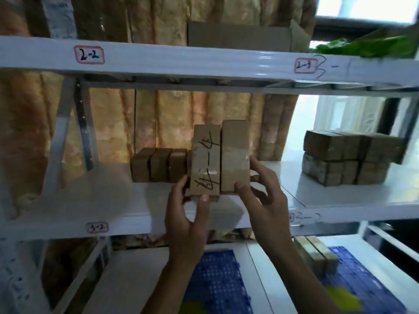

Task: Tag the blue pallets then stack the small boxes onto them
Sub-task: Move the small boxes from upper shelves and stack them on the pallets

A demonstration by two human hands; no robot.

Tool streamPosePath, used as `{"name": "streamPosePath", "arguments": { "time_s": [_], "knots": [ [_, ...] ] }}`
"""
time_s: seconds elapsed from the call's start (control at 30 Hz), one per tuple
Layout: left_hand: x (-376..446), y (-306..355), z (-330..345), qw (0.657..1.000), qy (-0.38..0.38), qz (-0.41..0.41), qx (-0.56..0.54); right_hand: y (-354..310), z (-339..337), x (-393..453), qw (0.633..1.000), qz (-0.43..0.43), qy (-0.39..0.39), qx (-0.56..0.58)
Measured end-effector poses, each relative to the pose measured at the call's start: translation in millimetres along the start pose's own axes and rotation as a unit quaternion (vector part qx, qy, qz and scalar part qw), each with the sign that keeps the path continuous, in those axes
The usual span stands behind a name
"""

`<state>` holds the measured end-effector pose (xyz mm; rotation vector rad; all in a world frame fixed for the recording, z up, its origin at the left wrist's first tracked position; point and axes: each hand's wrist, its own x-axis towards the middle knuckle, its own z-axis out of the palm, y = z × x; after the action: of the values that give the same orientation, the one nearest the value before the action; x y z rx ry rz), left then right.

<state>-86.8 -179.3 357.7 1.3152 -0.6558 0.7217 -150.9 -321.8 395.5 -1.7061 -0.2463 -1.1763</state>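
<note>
Two small brown boxes stand upright side by side in front of the middle shelf: one with black handwriting [205, 159], gripped at its bottom by my left hand [188, 216], and a plain taped one [235, 155], gripped by my right hand [263, 196]. Behind them a row of small boxes [158, 165] stands on the white shelf [102, 200]. On the lower shelf lie two blue pallets, one in the middle [217, 282] and one at the right [360, 277]. Each shows a yellow tag at its near edge. The right pallet carries two small boxes [316, 254].
A two-layer stack of small boxes [349, 159] sits at the right of the middle shelf. The upper shelf beam [181, 62] bears labels 2-2 and 2-3 and holds a large carton [240, 34]. A tan curtain hangs behind the rack.
</note>
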Motion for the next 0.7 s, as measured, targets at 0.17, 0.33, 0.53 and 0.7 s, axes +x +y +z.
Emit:
{"name": "streamPosePath", "arguments": {
  "time_s": [0.17,0.33,0.53,0.7],
  "knots": [
    [-83.6,20.5,55.0,0.996,-0.045,-0.060,-0.053,2.6,-87.7,-56.5,0.997,0.040,0.046,-0.054],
    [-161.2,32.2,109.4,0.989,-0.078,-0.105,-0.071,17.9,-167.7,-100.3,0.994,0.065,0.059,-0.065],
    [-237.7,36.9,213.3,0.983,-0.092,-0.150,-0.051,60.7,-286.3,-124.3,0.991,0.111,0.043,-0.067],
    [-307.6,34.4,308.5,0.970,-0.118,-0.208,-0.037,111.4,-401.7,-145.8,0.983,0.153,0.042,-0.095]
  ]
}}
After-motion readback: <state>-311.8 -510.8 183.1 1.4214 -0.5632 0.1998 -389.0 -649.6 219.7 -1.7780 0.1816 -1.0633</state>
